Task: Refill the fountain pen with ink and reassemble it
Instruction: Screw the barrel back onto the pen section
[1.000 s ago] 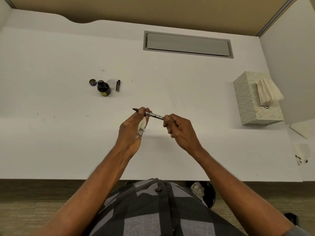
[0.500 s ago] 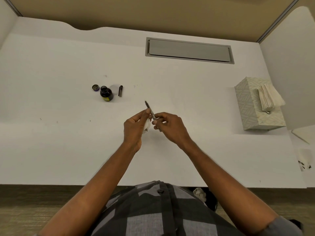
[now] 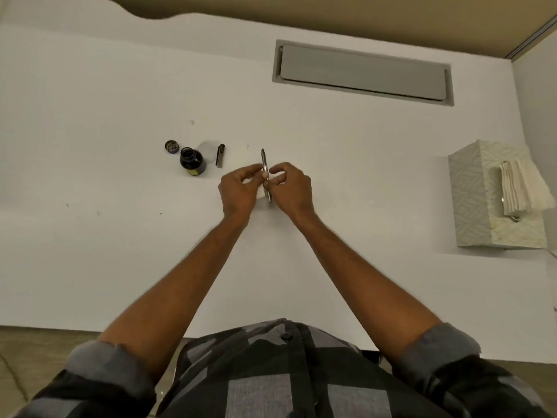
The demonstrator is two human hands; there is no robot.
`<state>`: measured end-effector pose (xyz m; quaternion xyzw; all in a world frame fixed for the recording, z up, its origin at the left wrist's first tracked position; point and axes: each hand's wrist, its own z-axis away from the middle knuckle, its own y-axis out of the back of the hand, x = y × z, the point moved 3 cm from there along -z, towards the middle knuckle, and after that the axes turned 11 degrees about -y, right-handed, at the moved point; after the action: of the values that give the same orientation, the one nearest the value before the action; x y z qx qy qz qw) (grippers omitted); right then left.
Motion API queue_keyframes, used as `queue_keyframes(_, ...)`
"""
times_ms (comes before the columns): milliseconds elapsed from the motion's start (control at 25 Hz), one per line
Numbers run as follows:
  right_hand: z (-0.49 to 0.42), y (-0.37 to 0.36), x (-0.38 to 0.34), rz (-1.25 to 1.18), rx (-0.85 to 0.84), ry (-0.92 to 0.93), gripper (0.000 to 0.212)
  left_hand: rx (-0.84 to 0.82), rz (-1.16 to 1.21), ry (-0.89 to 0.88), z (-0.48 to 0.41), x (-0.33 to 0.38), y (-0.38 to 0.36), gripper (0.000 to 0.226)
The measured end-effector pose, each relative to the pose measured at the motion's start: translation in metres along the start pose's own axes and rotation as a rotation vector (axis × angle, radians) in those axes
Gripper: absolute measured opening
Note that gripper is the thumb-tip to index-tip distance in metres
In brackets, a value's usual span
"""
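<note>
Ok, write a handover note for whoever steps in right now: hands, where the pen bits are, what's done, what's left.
Left hand: pinching the slim metal pen section, a white tissue scrap in the palm.
Right hand: fingers on the same section, nib pointing away.
On the white desk: open dark glass ink bottle, its round cap to the left, short dark pen barrel to the right.
Done: bottle opened, pen apart. Whether it is filled cannot be seen.
Left: refit barrel, recap bottle.

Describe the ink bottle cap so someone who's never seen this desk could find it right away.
Start at the grey hatch set into the white desk, then look left and nearer, to three small dark items in a row. The cap is leftmost, beside the open ink bottle: a flat little disc, unlike the round bottle and the thin pen barrel.
</note>
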<state>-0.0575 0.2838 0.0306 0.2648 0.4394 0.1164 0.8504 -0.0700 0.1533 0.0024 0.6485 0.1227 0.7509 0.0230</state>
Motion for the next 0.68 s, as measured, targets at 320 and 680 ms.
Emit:
queue_keyframes(320, -0.028, -0.025, 0.004, 0.034, 0.055, -0.023, 0.011, -0.105, -0.2, -0.014, -0.04, -0.018, -0.003, 0.025)
queue_keyframes(680, 0.009, -0.014, -0.008, -0.03, 0.065, 0.047, 0.031, -0.139, -0.067, 0.074, -0.018, 0.004, 0.01, 0.027)
